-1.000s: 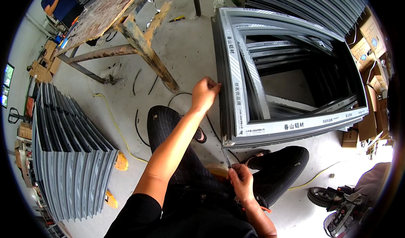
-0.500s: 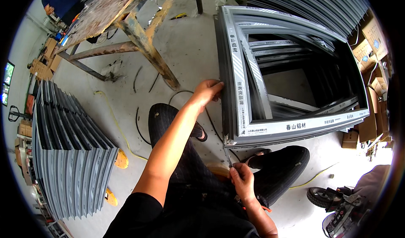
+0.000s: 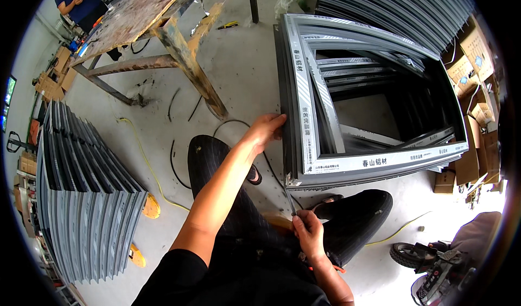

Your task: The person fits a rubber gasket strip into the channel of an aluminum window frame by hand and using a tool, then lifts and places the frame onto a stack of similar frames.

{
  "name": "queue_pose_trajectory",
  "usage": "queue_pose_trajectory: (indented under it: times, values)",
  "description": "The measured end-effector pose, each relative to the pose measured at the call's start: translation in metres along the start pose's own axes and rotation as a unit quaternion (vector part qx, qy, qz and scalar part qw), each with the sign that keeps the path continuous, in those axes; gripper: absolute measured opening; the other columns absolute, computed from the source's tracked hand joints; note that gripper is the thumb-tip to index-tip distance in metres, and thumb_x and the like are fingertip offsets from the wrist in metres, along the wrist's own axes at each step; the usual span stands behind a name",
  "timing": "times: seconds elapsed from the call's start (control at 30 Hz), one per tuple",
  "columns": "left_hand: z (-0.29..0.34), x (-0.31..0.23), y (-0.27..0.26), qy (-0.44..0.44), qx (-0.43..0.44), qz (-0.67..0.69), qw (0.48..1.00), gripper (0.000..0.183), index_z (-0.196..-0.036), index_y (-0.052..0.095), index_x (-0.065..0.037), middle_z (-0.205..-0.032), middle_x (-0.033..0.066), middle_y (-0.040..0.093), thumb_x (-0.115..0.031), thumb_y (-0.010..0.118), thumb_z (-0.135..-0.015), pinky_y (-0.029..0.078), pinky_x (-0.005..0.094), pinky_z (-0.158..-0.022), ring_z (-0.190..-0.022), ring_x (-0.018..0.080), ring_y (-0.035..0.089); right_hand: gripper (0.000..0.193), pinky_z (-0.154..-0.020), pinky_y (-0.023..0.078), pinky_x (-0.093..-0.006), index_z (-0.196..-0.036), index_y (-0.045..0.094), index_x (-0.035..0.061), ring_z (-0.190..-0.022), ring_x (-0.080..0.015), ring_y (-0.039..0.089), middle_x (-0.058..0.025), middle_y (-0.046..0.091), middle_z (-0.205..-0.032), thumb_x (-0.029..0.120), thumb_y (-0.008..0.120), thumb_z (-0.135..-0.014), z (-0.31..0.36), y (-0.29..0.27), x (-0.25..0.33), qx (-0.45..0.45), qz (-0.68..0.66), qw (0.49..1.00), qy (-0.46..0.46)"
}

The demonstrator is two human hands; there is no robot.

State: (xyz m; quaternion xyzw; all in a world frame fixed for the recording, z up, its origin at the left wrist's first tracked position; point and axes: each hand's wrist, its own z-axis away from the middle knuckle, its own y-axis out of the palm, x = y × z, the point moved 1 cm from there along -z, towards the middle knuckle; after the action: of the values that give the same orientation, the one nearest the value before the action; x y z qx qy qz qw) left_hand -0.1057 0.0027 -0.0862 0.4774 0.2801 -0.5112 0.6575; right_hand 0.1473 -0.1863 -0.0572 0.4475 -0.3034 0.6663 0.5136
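Note:
A grey metal window frame [image 3: 374,162] with printed protective film lies on top of a stack of similar frames, in front of me and to the right. At its left outer side is my left hand [image 3: 265,129], fingers bent and pressed to the edge; the fingertips are partly hidden. My right hand [image 3: 309,232] pinches a thin dark strip [image 3: 291,203] between thumb and fingers, below the frame's near left corner. From that corner the strip runs down to the hand. I sit with my knees apart near the stack.
A worn workbench [image 3: 146,29] stands far left, with a person [image 3: 81,4] behind it. Stacked grey profiles [image 3: 89,219] are at the left, more frames [image 3: 391,13] at the far right. Dark strips and a yellow cord [image 3: 146,151] lie on the floor. Cardboard boxes [image 3: 469,78] and a small wheeled vehicle [image 3: 434,268] are right.
My left hand has slid slightly nearer along the frame's side. The right hand keeps its pinch on the strip. The view has shifted a little.

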Motion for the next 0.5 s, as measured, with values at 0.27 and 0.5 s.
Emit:
queue_pose_trajectory:
  times: [0.27, 0.5]
  values:
    - [0.029, 0.006, 0.007, -0.042, 0.082, 0.116, 0.989, 0.026, -0.108, 0.06, -0.005, -0.094, 0.0034, 0.067, -0.027, 0.056, -0.095, 0.049, 0.0265, -0.068, -0.08, 0.0119, 0.062, 0.018, -0.055, 0.041, -0.0206, -0.101, 0.056, -0.0032, -0.06, -0.0062, 0.049, -0.0023, 0.059, -0.073, 0.012, 0.059, -0.092, 0.003, -0.003, 0.004, -0.02, -0.003, 1.0, 0.009]
    - [0.035, 0.0, 0.021, -0.035, -0.022, -0.004, 0.999, 0.028, -0.104, 0.062, -0.002, -0.09, 0.0044, 0.066, -0.028, 0.059, -0.094, 0.049, 0.0257, -0.064, -0.075, 0.011, 0.062, 0.017, -0.055, 0.041, -0.0208, -0.101, 0.056, -0.0032, -0.06, -0.006, 0.049, -0.0019, 0.059, -0.074, 0.011, 0.059, -0.092, -0.001, -0.001, 0.001, -0.003, 0.023, 1.0, 0.013]
